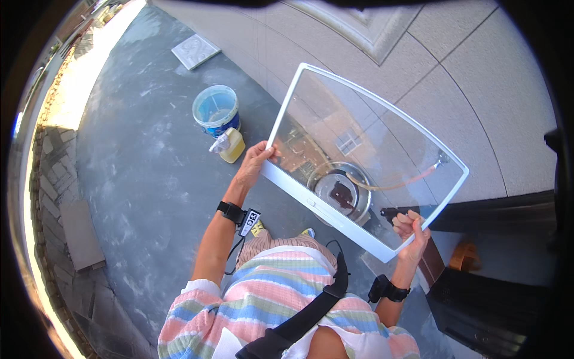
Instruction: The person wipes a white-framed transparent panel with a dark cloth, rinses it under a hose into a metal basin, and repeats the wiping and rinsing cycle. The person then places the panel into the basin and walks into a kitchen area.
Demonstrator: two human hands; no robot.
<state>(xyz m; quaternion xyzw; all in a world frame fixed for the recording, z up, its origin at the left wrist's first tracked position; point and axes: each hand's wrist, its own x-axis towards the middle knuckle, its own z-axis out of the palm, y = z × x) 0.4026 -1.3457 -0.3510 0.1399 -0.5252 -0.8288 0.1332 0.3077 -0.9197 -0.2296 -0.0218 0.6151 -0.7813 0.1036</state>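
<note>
Both my hands hold up a clear glass panel with a white plastic frame (pixel 385 99), tilted in front of me. My left hand (pixel 258 161) grips its near left corner, the thumb over the frame. My right hand (pixel 412 235) grips the near right corner, with fingers showing through the glass. The panel's wide white edge strip, with a small latch-like part, faces my body. Through the pane appear a round metal basin (pixel 365 179) with a dark object in it and a pinkish hose (pixel 403 183). The pane carries droplets or specks and a building's reflection.
A blue bucket (pixel 215 107) stands on the grey floor beyond my left hand, beside a jug of yellow liquid (pixel 233 150) with a whitish cloth on it. A carved tile (pixel 196 51) lies near the stone wall (pixel 448 103). A dark doorway and an orange object (pixel 465 256) are at right.
</note>
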